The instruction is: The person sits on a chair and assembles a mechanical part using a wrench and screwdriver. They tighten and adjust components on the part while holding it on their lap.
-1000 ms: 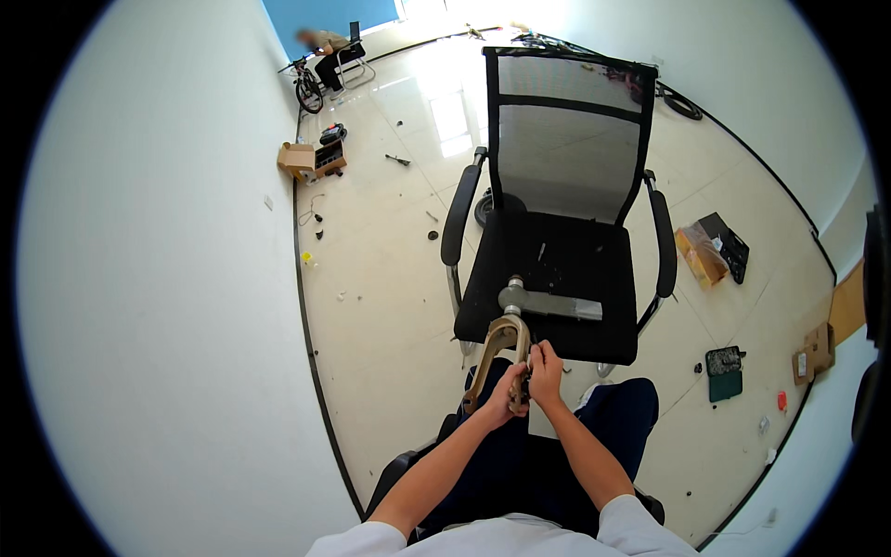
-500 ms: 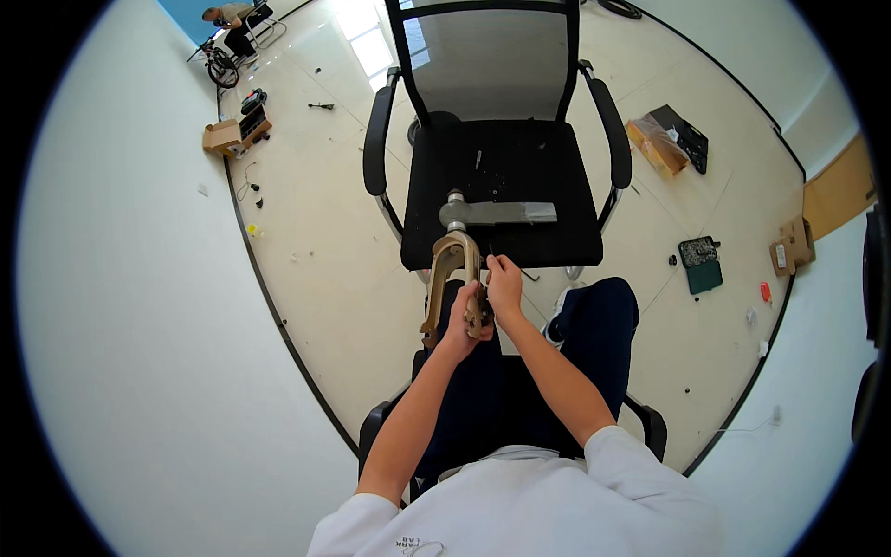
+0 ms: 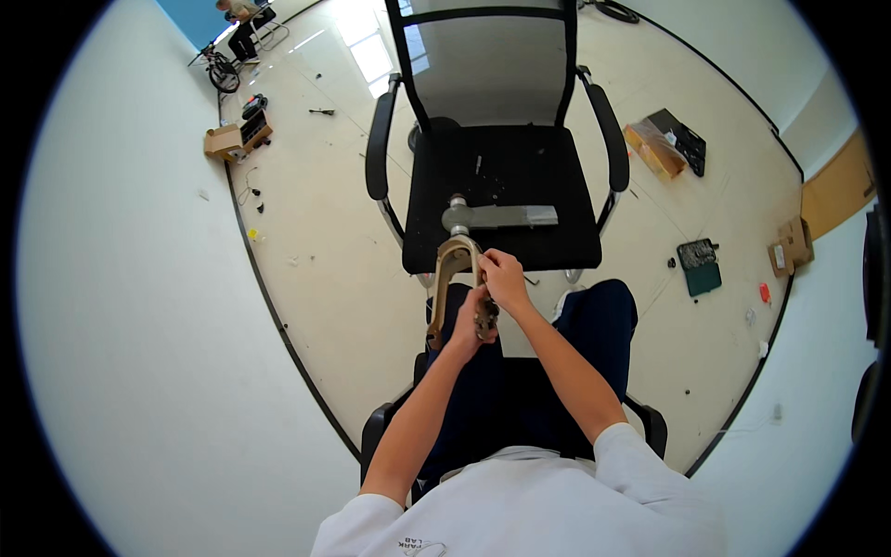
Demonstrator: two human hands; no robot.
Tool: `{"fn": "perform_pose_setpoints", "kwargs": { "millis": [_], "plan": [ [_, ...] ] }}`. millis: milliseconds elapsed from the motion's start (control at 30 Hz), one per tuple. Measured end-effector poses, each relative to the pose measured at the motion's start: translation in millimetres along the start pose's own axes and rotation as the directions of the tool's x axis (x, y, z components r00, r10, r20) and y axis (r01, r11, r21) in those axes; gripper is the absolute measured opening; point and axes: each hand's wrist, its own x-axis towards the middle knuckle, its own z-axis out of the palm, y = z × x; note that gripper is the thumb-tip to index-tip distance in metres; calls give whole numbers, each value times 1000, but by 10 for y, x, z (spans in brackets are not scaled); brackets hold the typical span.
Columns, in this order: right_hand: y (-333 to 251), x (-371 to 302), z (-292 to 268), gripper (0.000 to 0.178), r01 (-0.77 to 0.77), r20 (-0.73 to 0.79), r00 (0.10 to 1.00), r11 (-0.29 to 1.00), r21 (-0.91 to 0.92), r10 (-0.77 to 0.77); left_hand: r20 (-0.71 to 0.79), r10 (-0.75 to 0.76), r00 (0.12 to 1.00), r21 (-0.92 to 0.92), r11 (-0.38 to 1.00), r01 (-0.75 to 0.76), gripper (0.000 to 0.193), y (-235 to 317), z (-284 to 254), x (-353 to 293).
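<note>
A bronze-coloured bicycle fork (image 3: 439,292) stands tilted above my lap, its two legs toward me. My left hand (image 3: 469,327) is wrapped round its right leg, where a dark metal part (image 3: 486,316) shows beside the fingers. My right hand (image 3: 506,281) is closed in a pinch against the upper part of that leg; what its fingertips hold is hidden. At the far end, the fork's steerer meets a rounded grey metal joint (image 3: 457,219). From this joint a flat grey bar (image 3: 510,216) runs right, lying over the chair seat (image 3: 548,176).
A black office chair faces me, with armrests (image 3: 608,130) on both sides. Small bits lie on its seat. On the floor are an open green case (image 3: 701,269), cardboard boxes (image 3: 223,142) and a black toolbox (image 3: 682,139). Far left, a person (image 3: 243,23) sits near a bicycle (image 3: 223,72).
My right hand has shifted slightly, its fingertips now against the fork's leg; the thin dark piece seen at them before is hidden. My left hand keeps its grip, and the leg has turned a little.
</note>
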Motion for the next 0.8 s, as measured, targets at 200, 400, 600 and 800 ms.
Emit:
{"fn": "perform_pose_setpoints", "kwargs": {
  "millis": [200,400,600,800],
  "plan": [
    [-197,169,-151,19,-18,60,998,972,234,4,103,-60,993,-105,992,70,48,18,-43,-6],
    [23,-103,-558,20,-299,280,932,923,242,228,169,-60,984,-136,987,83,48,78,-110,-80],
    [50,-205,-588,33,-426,421,882,738,523,211,171,-57,984,-137,987,81,46,90,-54,-88],
    [-66,-66,-332,35,-460,347,887,654,601,305,131,-78,988,-120,988,94,48,109,-67,-91]
  ]
}}
